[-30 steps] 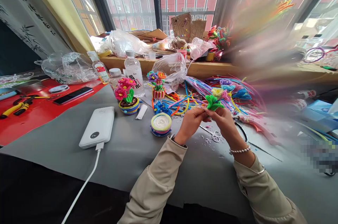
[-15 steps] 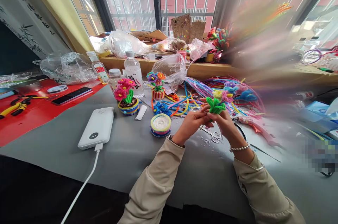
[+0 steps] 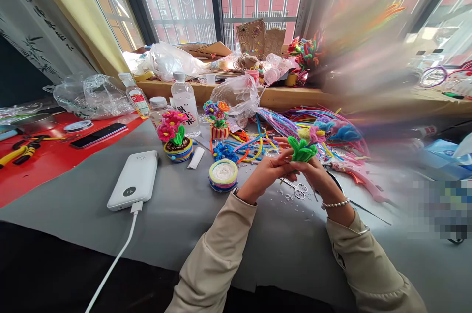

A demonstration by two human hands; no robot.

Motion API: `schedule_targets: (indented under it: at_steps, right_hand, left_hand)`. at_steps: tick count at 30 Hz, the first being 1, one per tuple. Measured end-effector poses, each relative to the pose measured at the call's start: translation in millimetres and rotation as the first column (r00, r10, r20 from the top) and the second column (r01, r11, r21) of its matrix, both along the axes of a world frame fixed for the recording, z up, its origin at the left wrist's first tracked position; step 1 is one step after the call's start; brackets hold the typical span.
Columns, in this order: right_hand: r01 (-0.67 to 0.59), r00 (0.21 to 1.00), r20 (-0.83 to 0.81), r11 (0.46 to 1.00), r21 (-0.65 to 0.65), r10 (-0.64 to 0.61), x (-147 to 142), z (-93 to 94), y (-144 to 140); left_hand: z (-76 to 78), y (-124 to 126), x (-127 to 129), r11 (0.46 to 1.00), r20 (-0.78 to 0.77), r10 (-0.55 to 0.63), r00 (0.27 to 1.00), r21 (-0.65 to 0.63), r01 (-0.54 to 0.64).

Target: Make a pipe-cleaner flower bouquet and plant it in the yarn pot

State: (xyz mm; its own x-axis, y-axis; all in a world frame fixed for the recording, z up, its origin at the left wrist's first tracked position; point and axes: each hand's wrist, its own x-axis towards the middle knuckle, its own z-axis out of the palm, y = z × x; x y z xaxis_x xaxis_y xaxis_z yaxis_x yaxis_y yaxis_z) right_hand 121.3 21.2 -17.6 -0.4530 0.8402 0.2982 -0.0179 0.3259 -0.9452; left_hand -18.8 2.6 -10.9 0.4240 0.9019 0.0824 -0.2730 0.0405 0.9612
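Between my two hands, above the grey table, is a pipe-cleaner flower bunch with green leaves (image 3: 302,150). My left hand (image 3: 268,171) pinches its lower part from the left. From the right, my right hand (image 3: 316,171) has its fingers closed round the leaf base. The stems are mostly hidden by my fingers. Below my hands lie silver scissors (image 3: 298,189) among small pale scraps. A small round pot wrapped in yellow and blue (image 3: 223,175), with a white top, sits left of my left hand. Blue pipe-cleaner flowers (image 3: 224,153) lie just behind it.
A white power bank (image 3: 133,180) with a cable lies at the left. Pink flowers in a pot (image 3: 177,150), a striped flower pot (image 3: 220,131) and a water bottle (image 3: 185,101) stand behind. Loose pipe cleaners (image 3: 276,121) and a pink glue gun (image 3: 363,180) lie farther back and right.
The green leaves have turned slightly in my fingers and now look more spread and upright. Both hands stay closed at nearly the same place. The whole view has shifted slightly.
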Motion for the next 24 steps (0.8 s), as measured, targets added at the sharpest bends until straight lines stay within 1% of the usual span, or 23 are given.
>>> schedule_targets:
  at_steps: [3, 6, 9, 13, 19, 24]
  right_hand:
    - [0.055, 0.997, 0.048, 0.996, 0.063, -0.058, 0.3, 6.6, -1.6]
    - [0.094, 0.99, 0.086, 0.983, 0.155, -0.108, 2.8, 9.7, -1.1]
    - [0.136, 0.977, 0.135, 0.967, 0.217, -0.167, 7.8, 8.0, 0.8]
    - [0.177, 0.955, 0.178, 0.939, 0.296, -0.236, 12.4, 3.6, 2.3]
    - [0.209, 0.945, 0.171, 0.919, 0.335, -0.278, 12.6, 1.5, 0.1]
    - [0.2, 0.943, 0.176, 0.902, 0.383, -0.284, 11.4, 2.9, -2.6]
  left_hand:
    - [-1.5, 1.0, -1.1, 1.0, 0.018, -0.019, 1.0, -0.001, 0.019]
    - [-1.4, 1.4, -1.9, 0.999, 0.042, -0.032, 0.999, -0.018, 0.033]
    - [0.1, 1.1, -1.9, 0.999, 0.059, -0.036, 0.998, -0.037, 0.038]
    - [3.0, 0.7, -1.8, 1.0, 0.012, -0.004, 1.0, -0.024, 0.004]
    - [5.3, 0.8, -3.0, 0.998, -0.067, 0.054, 0.996, 0.035, -0.052]
    - [3.7, 2.0, -2.6, 0.997, -0.042, 0.067, 0.997, 0.049, -0.065]
